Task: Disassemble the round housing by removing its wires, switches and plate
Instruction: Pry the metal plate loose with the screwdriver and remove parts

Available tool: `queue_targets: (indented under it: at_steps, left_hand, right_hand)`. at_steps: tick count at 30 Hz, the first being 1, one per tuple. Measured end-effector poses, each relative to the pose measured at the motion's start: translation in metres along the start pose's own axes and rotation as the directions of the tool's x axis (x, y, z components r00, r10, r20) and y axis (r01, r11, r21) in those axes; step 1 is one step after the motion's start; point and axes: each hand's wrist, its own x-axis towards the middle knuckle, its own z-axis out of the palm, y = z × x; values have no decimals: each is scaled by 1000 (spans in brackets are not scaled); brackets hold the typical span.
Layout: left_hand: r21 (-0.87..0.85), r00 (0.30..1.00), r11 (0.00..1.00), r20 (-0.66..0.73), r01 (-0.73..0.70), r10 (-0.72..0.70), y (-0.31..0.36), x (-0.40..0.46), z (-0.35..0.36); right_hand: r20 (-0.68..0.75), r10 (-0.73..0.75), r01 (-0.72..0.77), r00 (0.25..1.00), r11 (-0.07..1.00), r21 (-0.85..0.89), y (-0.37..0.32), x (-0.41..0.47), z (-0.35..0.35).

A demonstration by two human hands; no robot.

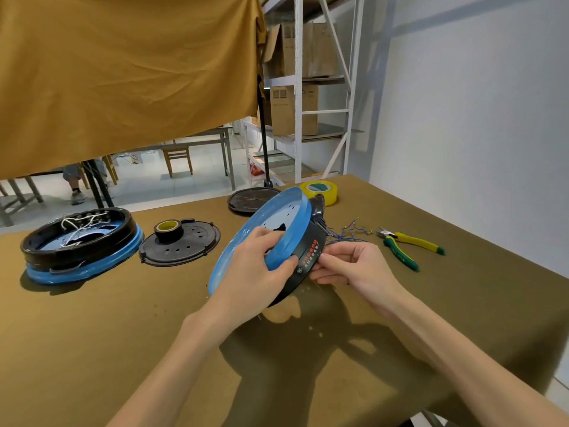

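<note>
A round black housing with a blue rim (286, 211) stands tilted on its edge on the olive table, its blue side facing left. My left hand (258, 269) grips the blue rim, thumb on the outside, fingers reaching inside. My right hand (351, 266) pinches something small at the housing's black side wall near the red lettering; what it pinches is hidden. Thin blue wires (348, 232) with yellow tips trail from the housing's far side onto the table.
A second housing (80, 245) with white wires lies at left. A black perforated plate (181, 241) carries a tape roll (168, 229). Another black plate (251, 200), yellow tape (320, 191) and green-yellow pliers (406, 245) lie behind. The table's right edge (462, 266) borders the wall.
</note>
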Motion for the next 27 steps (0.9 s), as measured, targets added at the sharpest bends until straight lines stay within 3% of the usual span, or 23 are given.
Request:
queue_targets:
  at_steps: [10, 16, 27]
  left_hand:
    - [108, 999, 993, 15, -37, 36, 1, 3, 15]
    - [130, 998, 990, 25, -53, 50, 1, 3, 20]
    - [96, 999, 995, 47, -12, 8, 3, 9, -8]
  right_hand:
    - [17, -75, 75, 997, 997, -17, 16, -1, -16]
    - [157, -13, 53, 988, 965, -257, 11, -2, -23]
    - [129, -103, 117, 986, 987, -111, -4, 4, -12]
